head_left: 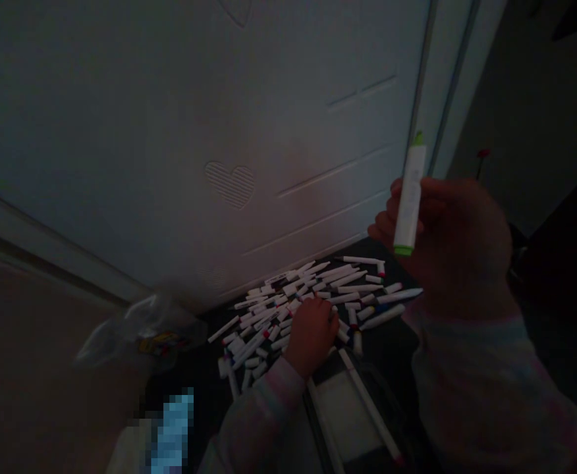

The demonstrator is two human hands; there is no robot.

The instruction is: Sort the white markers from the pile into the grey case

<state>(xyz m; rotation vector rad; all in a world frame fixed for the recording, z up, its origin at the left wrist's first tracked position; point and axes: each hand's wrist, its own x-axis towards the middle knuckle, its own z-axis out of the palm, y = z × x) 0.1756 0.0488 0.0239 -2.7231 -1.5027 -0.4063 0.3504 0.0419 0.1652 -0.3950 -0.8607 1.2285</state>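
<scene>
Dimly lit on my feed: a marker pile (308, 289) at the foot of a white door (194, 118), one marker lifted out.

Largest first, I see the door with a heart pressed into its panel. Below it, the marker pile is strewn over the dark floor (392, 345), right up against the door. To the left lies a crumpled clear plastic bag (140, 329) with a few coloured items inside, too dark to name. Nearest the camera sits a flat dark-rimmed case (342, 401), with one long pen (367, 395) lying slantwise across its pale inside. The left hand (313, 332) is stretched forward, palm down, fingers curled onto the pile; I cannot tell whether it grips anything. The right hand (451, 243) is raised above the pile's right end. It is closed around the green-tipped marker (410, 197), held upright and well clear of the floor.
</scene>
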